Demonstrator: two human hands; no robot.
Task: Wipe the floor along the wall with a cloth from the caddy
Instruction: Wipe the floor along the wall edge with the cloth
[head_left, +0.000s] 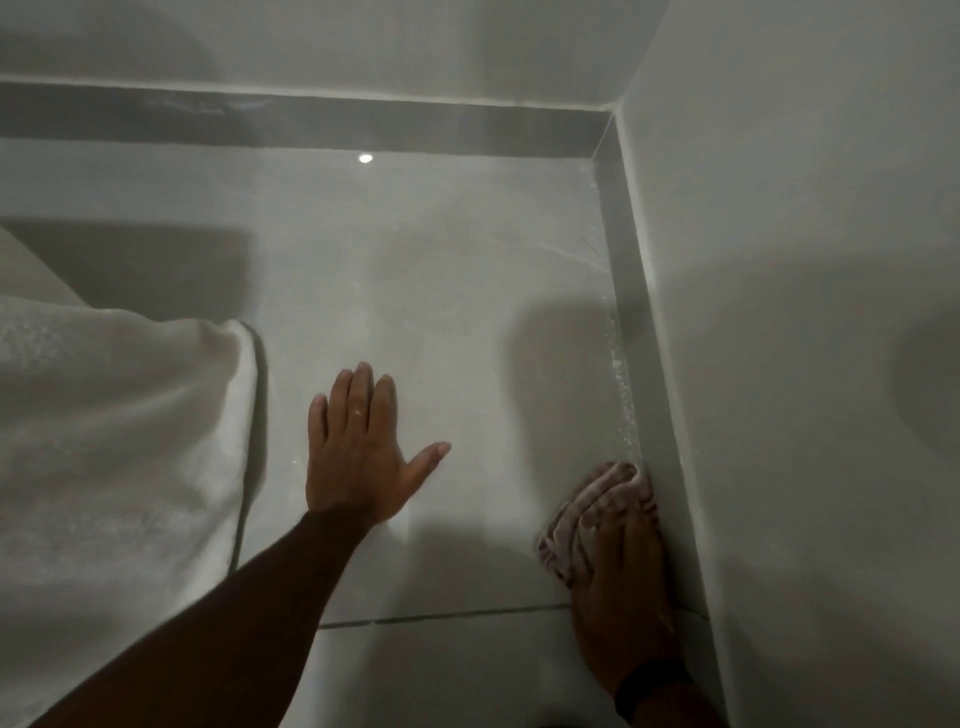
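Head view showed the right hand (626, 566) pressed flat on a pinkish cloth (587, 512), fingers together, at the near right where the floor (441, 291) met the wall (779, 312) and its grey skirting (631, 312). The left hand (358, 452) lay open, palm down on the tile, holding nothing. A white towel (124, 415) lay at the left.

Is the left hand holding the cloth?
No, the left hand lies flat and empty on the floor, while the right hand presses the cloth against the baseboard.
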